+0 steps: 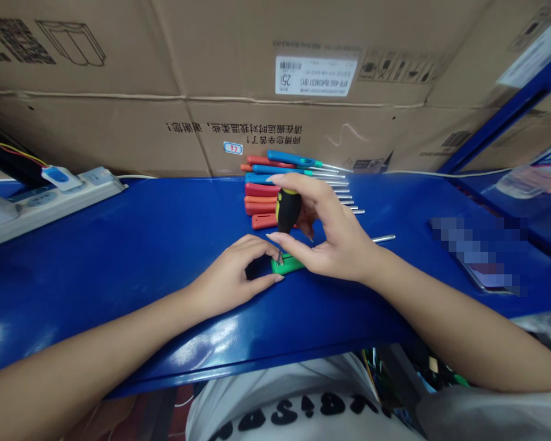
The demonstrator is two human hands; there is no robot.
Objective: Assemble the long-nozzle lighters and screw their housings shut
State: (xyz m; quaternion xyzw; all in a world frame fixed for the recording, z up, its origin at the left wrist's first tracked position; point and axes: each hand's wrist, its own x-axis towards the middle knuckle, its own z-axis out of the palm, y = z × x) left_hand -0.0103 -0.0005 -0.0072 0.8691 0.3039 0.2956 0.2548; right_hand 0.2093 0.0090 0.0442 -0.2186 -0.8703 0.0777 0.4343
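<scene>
From where I stand, the green-handled tool (288, 264) lies flat on the blue bench (165, 245), right between the person's two hands, its slotted face up. A metal shaft (384, 238) shows past the right wrist and seems to belong to it, though the right hand hides the join.

The left hand (232, 269) has thumb and forefinger closed about the butt end, apparently pinching it. The right hand (337, 233) grips a stubby black-and-yellow screwdriver (288, 211) between thumb and forefinger, held near upright, its tip down at the slot; the remaining fingers are curled and partly hidden.

I'd judge the tool light and stiff, its smooth handle apt to skid on this glossy top. The sides of the handle near the butt look the best hold, with skin kept off the blade.

A row of red, orange and blue-handled tools (261, 178) sits just behind, leaving little slack that way, with cardboard boxes (239, 37) beyond. More room runs left, toward the power strip (64, 199). A phone-like device (475, 260) rests off right, and the bench's front edge (257, 366) is near the person's body.
</scene>
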